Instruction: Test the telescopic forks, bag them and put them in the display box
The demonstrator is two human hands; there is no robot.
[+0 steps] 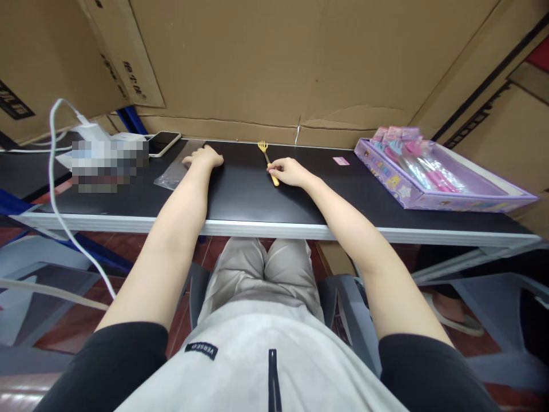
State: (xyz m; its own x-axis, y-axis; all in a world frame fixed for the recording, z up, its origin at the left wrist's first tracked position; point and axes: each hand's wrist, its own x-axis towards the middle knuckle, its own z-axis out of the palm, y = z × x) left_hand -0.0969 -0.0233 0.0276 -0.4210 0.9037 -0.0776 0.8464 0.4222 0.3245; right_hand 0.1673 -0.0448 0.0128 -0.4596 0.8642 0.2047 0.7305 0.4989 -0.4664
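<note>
A small back scratcher (pixel 269 162) with a yellow claw head, a dark shaft and a yellow handle lies slantwise over the black tabletop, its claw pointing away from me. My right hand (pixel 288 171) pinches it near the top of the handle between thumb and fingers. To the left, my left hand (pixel 205 157) rests palm down with its fingers apart, touching a clear plastic bag (pixel 174 171). Part of that bag is hidden under the hand and forearm.
A purple display box (pixel 429 197) with several pink packaged items stands on the right. A small pink card (pixel 341 161) lies beside it. At left are a phone (pixel 164 143), a white cable (pixel 52 166) and a blurred-out patch. Cardboard (pixel 257 63) walls the table's back.
</note>
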